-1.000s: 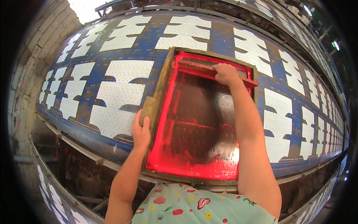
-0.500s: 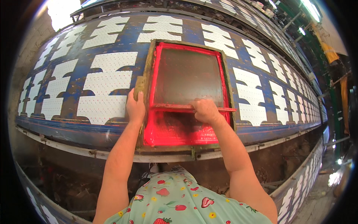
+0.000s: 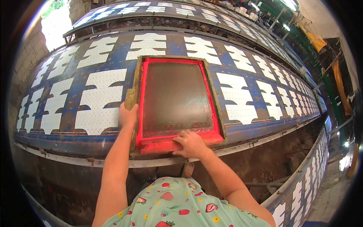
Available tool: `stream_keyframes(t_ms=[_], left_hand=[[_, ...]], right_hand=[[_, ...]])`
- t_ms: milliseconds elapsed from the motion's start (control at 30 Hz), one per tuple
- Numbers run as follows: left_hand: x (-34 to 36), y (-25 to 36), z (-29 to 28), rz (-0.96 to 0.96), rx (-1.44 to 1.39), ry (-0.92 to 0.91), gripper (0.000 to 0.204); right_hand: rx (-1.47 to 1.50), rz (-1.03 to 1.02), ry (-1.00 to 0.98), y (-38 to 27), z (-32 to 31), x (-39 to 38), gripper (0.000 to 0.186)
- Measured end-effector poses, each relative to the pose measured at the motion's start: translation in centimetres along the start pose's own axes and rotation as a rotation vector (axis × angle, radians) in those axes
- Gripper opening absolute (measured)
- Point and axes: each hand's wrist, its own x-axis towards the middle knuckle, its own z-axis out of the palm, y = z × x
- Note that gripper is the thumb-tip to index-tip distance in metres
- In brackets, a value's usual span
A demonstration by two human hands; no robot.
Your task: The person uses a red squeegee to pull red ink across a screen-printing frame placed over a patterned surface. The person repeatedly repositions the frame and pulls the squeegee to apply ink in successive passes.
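A screen printing frame [image 3: 137, 77] with a worn wooden rim lies on the long table in front of me. Its dark mesh [image 3: 176, 94] is bordered in bright red ink. My left hand [image 3: 127, 114] is closed round a wooden block [image 3: 130, 97] on the frame's left side. Low in the frame, at its near end, my right hand [image 3: 191, 144] grips a red-smeared squeegee [image 3: 157, 145], thumb toward me and fingers over the far side. The squeegee lies crosswise over the red ink, partly hidden by that hand.
White dotted cut fabric pieces [image 3: 100, 100] lie in rows on the blue-brown table [image 3: 64, 142]. A metal rail [image 3: 100, 163] runs along its near edge. Another table with pieces [image 3: 298, 196] stands at lower right, and more tables [image 3: 151, 15] lie beyond.
My right hand has drawn the squeegee toward me, from mid-frame to the near end. The left hand keeps its hold on the block. The view has shifted, showing more of the far tables.
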Motion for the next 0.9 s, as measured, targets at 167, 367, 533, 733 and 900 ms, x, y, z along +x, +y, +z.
stream_keyframes(t_ms=[167,367,533,733,900], left_hand=[[0.3,-0.9,0.4,0.063,0.012,0.043,0.05],[0.6,-0.5,0.1,0.031,0.038,0.029,0.041],[0.0,0.9,0.1,-0.043,-0.001,0.03,0.038],[-0.1,1.6,0.2,-0.07,0.044,0.033,0.038],[0.2,1.2,0.3,-0.066,-0.035,-0.022,0.033]], right_hand=[[0.119,-0.087,0.001,2.2,-0.6,-2.3,0.062],[0.256,0.052,0.295,12.6,-3.2,-5.4,0.047],[0.213,0.388,0.486,21.5,-2.7,-7.4,0.052],[0.461,0.668,0.411,23.9,-0.5,-6.7,0.07],[0.37,0.687,0.5,23.3,-0.3,-5.7,0.075]])
